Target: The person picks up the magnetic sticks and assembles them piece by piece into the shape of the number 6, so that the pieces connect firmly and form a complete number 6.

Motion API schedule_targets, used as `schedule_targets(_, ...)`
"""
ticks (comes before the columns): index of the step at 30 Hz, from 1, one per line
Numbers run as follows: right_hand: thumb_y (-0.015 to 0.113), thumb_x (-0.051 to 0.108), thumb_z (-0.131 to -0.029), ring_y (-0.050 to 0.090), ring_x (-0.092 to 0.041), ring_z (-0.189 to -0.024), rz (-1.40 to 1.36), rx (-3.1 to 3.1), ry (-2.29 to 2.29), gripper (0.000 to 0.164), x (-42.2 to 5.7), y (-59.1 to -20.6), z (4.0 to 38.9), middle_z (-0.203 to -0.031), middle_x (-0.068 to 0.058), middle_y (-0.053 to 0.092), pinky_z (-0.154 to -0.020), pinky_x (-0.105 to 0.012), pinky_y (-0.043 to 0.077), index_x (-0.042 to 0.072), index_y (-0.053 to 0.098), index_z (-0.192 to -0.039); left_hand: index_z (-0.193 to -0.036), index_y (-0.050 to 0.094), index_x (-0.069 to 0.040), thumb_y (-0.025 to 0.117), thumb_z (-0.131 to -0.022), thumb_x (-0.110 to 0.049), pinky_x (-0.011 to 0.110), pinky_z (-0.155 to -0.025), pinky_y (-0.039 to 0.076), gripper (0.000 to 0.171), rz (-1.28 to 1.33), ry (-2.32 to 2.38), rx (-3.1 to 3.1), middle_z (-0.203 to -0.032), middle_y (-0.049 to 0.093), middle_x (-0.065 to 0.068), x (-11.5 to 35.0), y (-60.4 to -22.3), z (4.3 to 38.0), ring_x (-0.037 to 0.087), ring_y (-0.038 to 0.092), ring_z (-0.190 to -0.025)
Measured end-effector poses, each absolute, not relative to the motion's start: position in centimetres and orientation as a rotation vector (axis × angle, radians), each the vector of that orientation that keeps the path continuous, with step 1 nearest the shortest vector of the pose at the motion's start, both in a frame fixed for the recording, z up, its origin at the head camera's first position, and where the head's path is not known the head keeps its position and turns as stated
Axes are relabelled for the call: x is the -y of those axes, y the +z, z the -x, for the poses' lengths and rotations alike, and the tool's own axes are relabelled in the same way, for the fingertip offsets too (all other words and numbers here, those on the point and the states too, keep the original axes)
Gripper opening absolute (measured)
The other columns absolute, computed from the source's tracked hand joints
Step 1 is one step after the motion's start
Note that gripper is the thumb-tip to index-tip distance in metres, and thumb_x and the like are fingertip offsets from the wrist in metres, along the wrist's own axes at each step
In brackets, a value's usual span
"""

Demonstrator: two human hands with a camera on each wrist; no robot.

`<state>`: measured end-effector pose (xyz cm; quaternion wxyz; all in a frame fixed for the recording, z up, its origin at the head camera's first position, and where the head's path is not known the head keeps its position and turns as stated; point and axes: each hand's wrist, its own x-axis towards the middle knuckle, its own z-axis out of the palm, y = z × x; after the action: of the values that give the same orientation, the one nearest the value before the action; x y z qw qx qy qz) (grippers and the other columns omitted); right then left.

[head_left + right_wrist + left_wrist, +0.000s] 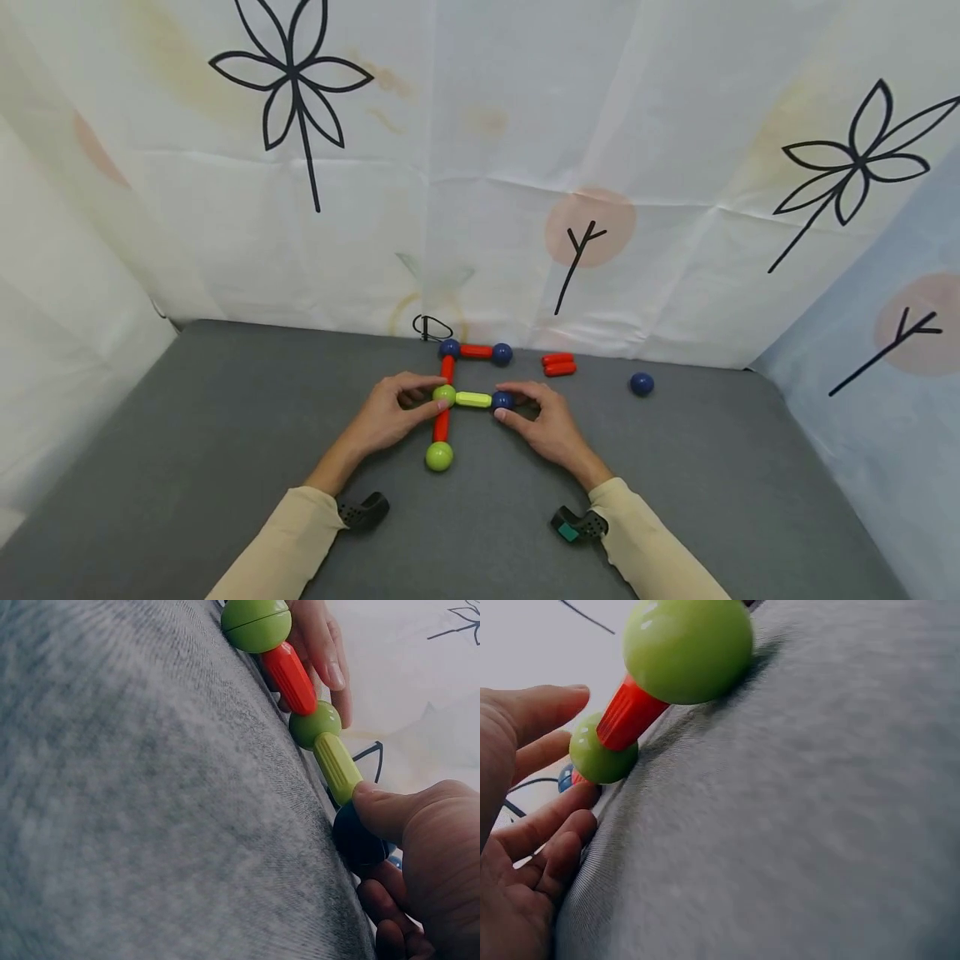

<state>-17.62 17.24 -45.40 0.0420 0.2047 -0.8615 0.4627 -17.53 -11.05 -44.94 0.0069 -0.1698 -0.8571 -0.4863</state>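
Observation:
On the grey table lies a figure of balls and rods, shaped like an F. My left hand (393, 408) holds its middle green ball (445, 396) between thumb and fingers. With thumb and fingers, my right hand (546, 421) pinches a blue ball (502, 401). A yellow-green rod (473, 399) lies between these two balls, touching both. Below the middle ball, a red rod (441, 427) leads to another green ball (438, 456), seen large in the left wrist view. Above it, a red rod (447, 369) reaches a blue ball (449, 349).
A red rod (476, 352) joins the top blue ball to a further blue ball (502, 354). Two loose red rods (558, 364) lie right of the figure, and a loose blue ball (641, 383) farther right. A patterned white cloth (487, 167) hangs behind the table (225, 400).

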Motion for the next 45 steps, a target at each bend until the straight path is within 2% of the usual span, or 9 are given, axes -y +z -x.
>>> schedule_targets(6, 0.081, 0.017, -0.089, 0.061, -0.020, -0.099, -0.624, 2.636, 1.419, 0.038, -17.3, -45.2, 17.7, -0.113, -0.001, 0.069, -0.089, -0.040, 0.051, 0.013, 0.072, -0.126, -0.124, 0.075, -0.020, 0.079, -0.091, -0.032, 0.031, -0.070, 0.047, 0.035, 0.575, -1.609, 2.623, -0.097, 0.064, -0.001, 11.6, -45.0, 16.2, 0.017, 0.056, -0.078)
schedule_targets(12, 0.081, 0.017, -0.089, 0.061, -0.020, -0.099, -0.625, 2.642, 1.413, 0.039, -17.3, -45.2, 17.7, -0.114, -0.001, 0.069, -0.089, -0.040, 0.050, 0.013, 0.072, -0.126, -0.118, 0.078, -0.018, 0.081, -0.089, -0.029, 0.029, -0.069, 0.046, 0.032, 0.821, -1.663, 2.641, -0.089, 0.065, -0.006, 12.2, -45.2, 15.1, 0.016, 0.055, -0.075)
schedule_targets(19, 0.082, 0.018, -0.088, 0.061, -0.020, -0.099, -0.631, 2.639, 1.399, 0.039, -17.2, -45.3, 17.7, -0.113, -0.001, 0.069, -0.088, -0.041, 0.050, 0.013, 0.072, -0.126, -0.118, 0.078, -0.028, 0.085, -0.082, -0.043, 0.033, -0.077, 0.042, 0.040, 0.976, -1.565, 2.758, -0.096, 0.066, -0.012, 12.3, -45.1, 14.8, 0.015, 0.055, -0.087)
schedule_targets(27, 0.081, 0.020, -0.089, 0.061, -0.019, -0.100, -0.612, 2.663, 1.414, 0.040, -17.0, -45.2, 17.6, -0.116, -0.001, 0.069, -0.089, -0.040, 0.050, 0.013, 0.072, -0.127, -0.116, 0.079, -0.027, 0.085, -0.082, -0.041, 0.034, -0.079, 0.041, 0.037, 0.980, -1.561, 2.739, -0.098, 0.067, -0.013, 12.4, -45.4, 14.7, 0.015, 0.055, -0.089)
schedule_targets(32, 0.077, 0.018, -0.092, 0.064, -0.024, -0.103, -0.658, 2.617, 1.453, 0.038, -17.5, -44.7, 18.0, -0.120, -0.007, 0.069, -0.088, -0.041, 0.052, 0.008, 0.070, -0.128, -0.116, 0.079, -0.027, 0.085, -0.083, -0.042, 0.035, -0.080, 0.041, 0.037, 0.953, -1.559, 2.747, -0.098, 0.068, -0.013, 12.5, -45.4, 14.7, 0.015, 0.056, -0.090)
schedule_targets(36, 0.077, 0.012, -0.091, 0.065, -0.029, -0.101, -0.637, 2.508, 1.394, 0.035, -18.8, -44.1, 18.8, -0.116, -0.012, 0.069, -0.084, -0.044, 0.053, 0.003, 0.071, -0.124, -0.116, 0.079, -0.027, 0.085, -0.082, -0.041, 0.034, -0.080, 0.042, 0.037, 0.946, -1.559, 2.736, -0.097, 0.068, -0.014, 12.4, -45.3, 14.6, 0.014, 0.056, -0.090)
schedule_targets(39, 0.081, 0.009, -0.087, 0.061, -0.031, -0.097, -0.545, 2.436, 1.235, 0.032, -20.2, -44.2, 19.6, -0.111, -0.014, 0.069, -0.080, -0.044, 0.049, 0.002, 0.074, -0.118, -0.116, 0.079, -0.027, 0.086, -0.082, -0.041, 0.034, -0.080, 0.041, 0.038, 0.962, -1.557, 2.717, -0.097, 0.068, -0.015, 12.4, -45.3, 14.6, 0.014, 0.056, -0.090)
schedule_targets(45, 0.083, 0.006, -0.084, 0.050, -0.039, -0.100, -0.386, 2.415, 1.068, 0.030, -22.6, -45.1, 20.6, -0.112, -0.020, 0.064, -0.083, -0.048, 0.036, 0.000, 0.075, -0.113, -0.116, 0.079, -0.024, 0.086, -0.082, -0.039, 0.033, -0.079, 0.041, 0.038, 1.003, -1.557, 2.669, -0.097, 0.069, -0.014, 12.4, -45.5, 14.6, 0.013, 0.057, -0.089)
